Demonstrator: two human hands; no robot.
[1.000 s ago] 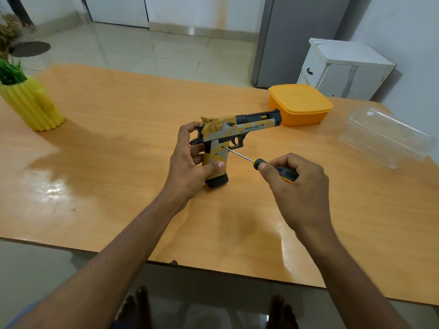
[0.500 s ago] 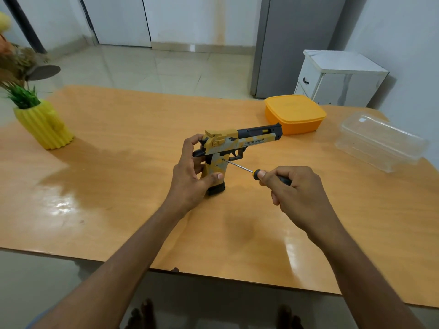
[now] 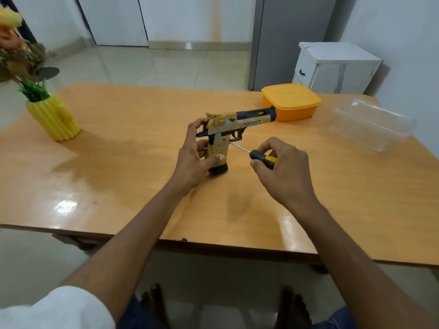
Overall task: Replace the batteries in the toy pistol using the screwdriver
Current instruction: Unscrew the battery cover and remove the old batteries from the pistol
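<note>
Screwdriver tip at the toy pistol's grip

Left hand [image 3: 193, 160] grips the toy pistol [image 3: 234, 129] upright, butt on the tabletop [image 3: 118, 162]; right hand [image 3: 282, 169] pinches the screwdriver [image 3: 255, 156] handle, tip on the grip's side

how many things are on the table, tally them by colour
Yellow or orange: 2, the ribbed yellow pot and the orange lidded box
Clear: 1, the clear plastic container
Yellow, grey and black: 1, the toy pistol, butt on the table
Total: 4
</note>
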